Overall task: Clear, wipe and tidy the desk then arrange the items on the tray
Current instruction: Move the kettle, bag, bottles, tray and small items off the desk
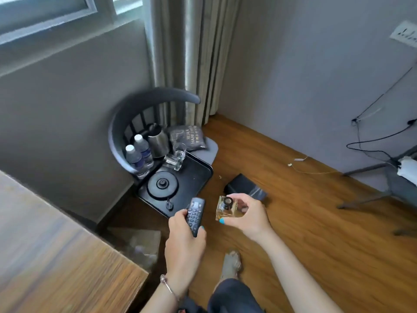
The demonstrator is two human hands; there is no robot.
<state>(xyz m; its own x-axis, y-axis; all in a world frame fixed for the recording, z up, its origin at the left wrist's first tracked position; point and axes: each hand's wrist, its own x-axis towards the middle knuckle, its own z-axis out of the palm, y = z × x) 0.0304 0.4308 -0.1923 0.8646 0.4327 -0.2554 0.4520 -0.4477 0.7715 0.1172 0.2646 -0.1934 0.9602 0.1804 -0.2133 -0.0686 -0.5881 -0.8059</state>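
While the left hand gripped a black remote control, the right hand pinched a square glass bottle with a dark cap just beside it. Beyond both hands, a black tray rested on a chair, bearing a kettle base and two glasses; two water bottles and a kettle stood further off. The worktop lay left of the left hand.

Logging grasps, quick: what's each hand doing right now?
Left hand: grips the remote control.
Right hand: holds the perfume bottle.
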